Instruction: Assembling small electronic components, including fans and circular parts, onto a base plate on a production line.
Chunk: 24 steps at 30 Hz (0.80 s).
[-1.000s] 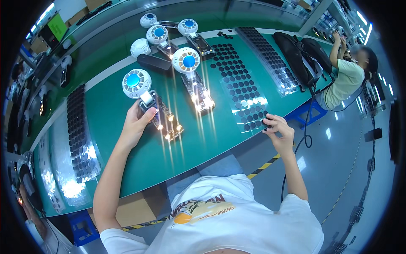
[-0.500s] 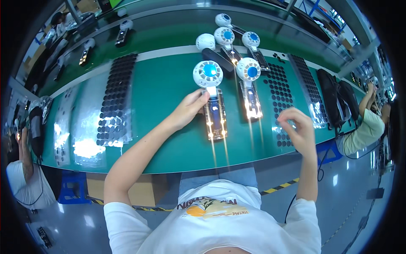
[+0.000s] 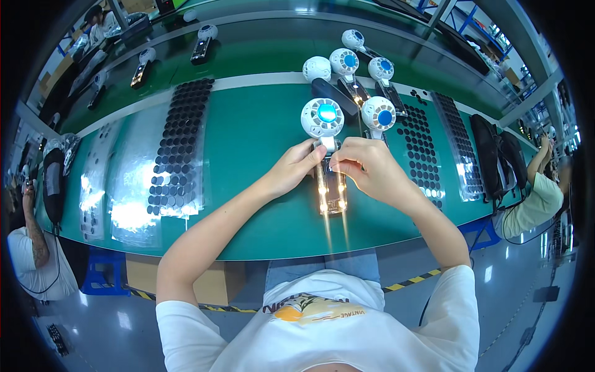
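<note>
Head view: I look down on a green bench [image 3: 248,124].
Device [image 3: 321,118]: straight ahead over the bench, round white end away from me, lit handle [image 3: 332,197] toward me; I cannot tell whether it touches the surface.
Left hand [image 3: 294,166]: fingers gripping the device just below the round end.
Right hand [image 3: 372,162]: fingers curled against the upper handle; I cannot tell whether they pinch anything.
Second device [image 3: 379,113]: just right of the first.

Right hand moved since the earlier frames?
Yes. Against the inner right-side sheet of black discs, the right hand has gone leftward, from the sheet's near end to the lit device in the left hand.
</note>
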Motion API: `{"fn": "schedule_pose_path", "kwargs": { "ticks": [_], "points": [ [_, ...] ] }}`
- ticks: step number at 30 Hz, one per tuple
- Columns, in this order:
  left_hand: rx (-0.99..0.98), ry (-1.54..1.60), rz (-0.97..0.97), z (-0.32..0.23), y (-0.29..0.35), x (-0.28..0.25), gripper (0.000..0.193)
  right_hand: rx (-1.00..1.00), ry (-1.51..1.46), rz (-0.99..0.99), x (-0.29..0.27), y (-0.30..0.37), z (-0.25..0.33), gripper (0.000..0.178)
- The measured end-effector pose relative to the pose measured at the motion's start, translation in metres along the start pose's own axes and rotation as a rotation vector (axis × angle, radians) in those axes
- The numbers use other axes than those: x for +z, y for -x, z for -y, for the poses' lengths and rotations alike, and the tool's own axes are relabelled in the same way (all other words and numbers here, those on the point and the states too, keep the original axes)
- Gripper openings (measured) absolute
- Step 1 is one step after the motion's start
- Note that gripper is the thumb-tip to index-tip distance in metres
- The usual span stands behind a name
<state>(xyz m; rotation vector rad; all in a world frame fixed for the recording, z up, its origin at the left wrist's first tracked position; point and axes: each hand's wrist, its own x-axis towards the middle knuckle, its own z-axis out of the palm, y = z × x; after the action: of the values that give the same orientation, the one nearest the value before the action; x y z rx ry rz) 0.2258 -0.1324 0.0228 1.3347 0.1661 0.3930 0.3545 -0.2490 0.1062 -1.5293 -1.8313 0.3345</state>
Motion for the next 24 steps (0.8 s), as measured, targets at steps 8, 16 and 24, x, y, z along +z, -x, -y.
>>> {"fn": "schedule_pose_path", "kwargs": {
  "ticks": [8, 16, 24],
  "points": [
    [0.004, -0.065, 0.001, 0.002, 0.000, -0.001, 0.039, -0.012, 0.114, -0.074, 0.011, 0.007, 0.006, 0.012],
    [0.006, -0.041, -0.002, 0.006, -0.001, -0.003, 0.038, -0.106, 0.639, -0.108, 0.030, 0.019, 0.013, 0.016],
    [0.074, 0.053, -0.082, 0.000, -0.002, 0.001, 0.039, -0.099, 0.264, -0.215, 0.026, 0.012, -0.001, 0.032]
  ]
}}
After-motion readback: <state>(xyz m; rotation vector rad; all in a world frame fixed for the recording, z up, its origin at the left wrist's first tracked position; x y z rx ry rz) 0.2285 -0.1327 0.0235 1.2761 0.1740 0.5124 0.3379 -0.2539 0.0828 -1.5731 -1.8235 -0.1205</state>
